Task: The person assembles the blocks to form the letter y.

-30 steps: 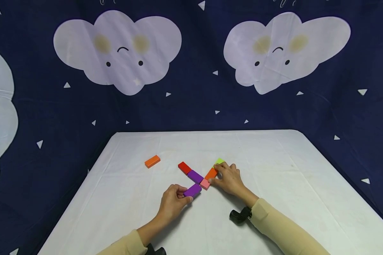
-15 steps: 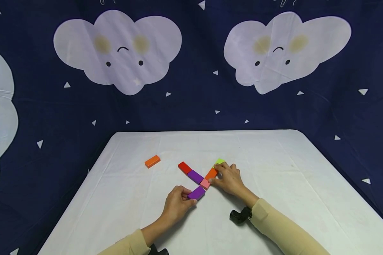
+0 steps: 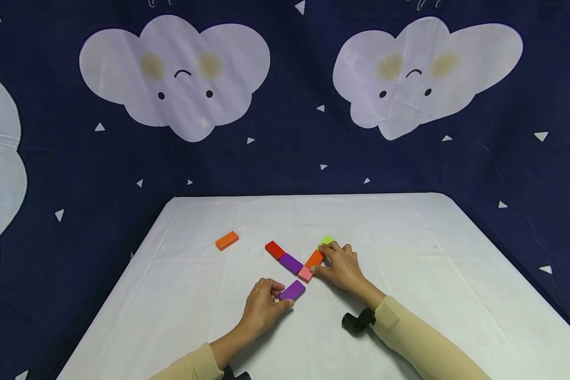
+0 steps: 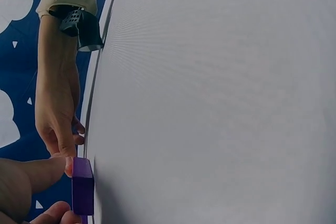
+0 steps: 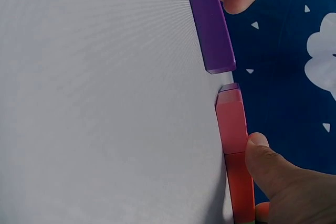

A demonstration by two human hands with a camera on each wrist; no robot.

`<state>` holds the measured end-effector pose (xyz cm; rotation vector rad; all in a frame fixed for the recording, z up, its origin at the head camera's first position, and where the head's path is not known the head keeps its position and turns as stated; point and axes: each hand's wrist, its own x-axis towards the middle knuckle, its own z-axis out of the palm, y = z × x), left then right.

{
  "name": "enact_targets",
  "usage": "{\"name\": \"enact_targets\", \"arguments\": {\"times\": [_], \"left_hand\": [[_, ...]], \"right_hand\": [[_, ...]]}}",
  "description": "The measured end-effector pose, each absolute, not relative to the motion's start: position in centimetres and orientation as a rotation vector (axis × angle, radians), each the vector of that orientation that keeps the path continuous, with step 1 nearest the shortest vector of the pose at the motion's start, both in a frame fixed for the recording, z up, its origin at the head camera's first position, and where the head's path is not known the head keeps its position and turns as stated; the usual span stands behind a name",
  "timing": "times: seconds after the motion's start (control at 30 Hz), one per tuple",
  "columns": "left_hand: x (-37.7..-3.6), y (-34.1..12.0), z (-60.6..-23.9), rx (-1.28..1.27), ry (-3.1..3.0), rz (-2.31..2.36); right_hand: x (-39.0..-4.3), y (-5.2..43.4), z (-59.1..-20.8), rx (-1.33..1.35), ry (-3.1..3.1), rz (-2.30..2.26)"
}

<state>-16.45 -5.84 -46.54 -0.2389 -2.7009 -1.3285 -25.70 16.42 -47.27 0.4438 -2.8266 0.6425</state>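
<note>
The left hand [image 3: 262,307] has its grip pinched on a purple block [image 3: 292,290], thumb and fingers curled round its near end, and the block lies flat on the white tabletop [image 3: 408,295], a little nearer the near edge than the middle. From the right wrist view, the purple block's far end sits just short of the pink block [image 5: 231,121], a thin gap showing between them, not quite touching. Over on the other side, the right hand [image 3: 341,266] rests on the row, its grip pressed against the pink block and the orange block [image 3: 314,258], thumb tip on the pink one's side, fingers curled over the orange. A lime-green block [image 3: 326,240] peeks out just beyond the fingers. Running off toward the far left corner is a second arm: another purple block [image 3: 291,263] touching the pink one, and a red block [image 3: 274,249] end to end with it. A lone orange block [image 3: 226,240] lies well apart, toward the left edge. Both sleeves are beige, and a dark backdrop with pale clouds [image 3: 176,74] hangs behind the tabletop's far edge.
</note>
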Motion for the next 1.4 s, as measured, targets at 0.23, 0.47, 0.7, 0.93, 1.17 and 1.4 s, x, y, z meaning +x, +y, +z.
{"name": "enact_targets", "arguments": {"times": [0.23,0.47,0.7,0.93,1.17,1.4], "left_hand": [[-16.5,-6.2,-46.4,-0.284,-2.712,-1.366],[-16.9,-7.1,-46.4,-0.379,-2.726,-1.403],[-17.8,-7.9,-46.3,-0.560,-2.790,-1.337],[-18.7,-8.3,-46.3,-0.660,-2.873,-1.307],[-19.1,-8.6,-46.3,-0.732,-2.874,-1.284],[-19.2,-8.3,-46.5,-0.736,-2.877,-1.253]], "right_hand": [[-25.7,16.4,-47.2,0.440,-2.826,0.637],[-25.6,16.4,-47.2,0.441,-2.826,0.641],[-25.6,16.4,-47.2,0.443,-2.822,0.650],[-25.6,16.3,-47.3,0.448,-2.826,0.654],[-25.6,16.3,-47.2,0.451,-2.817,0.646],[-25.6,16.3,-47.2,0.453,-2.820,0.644]]}}
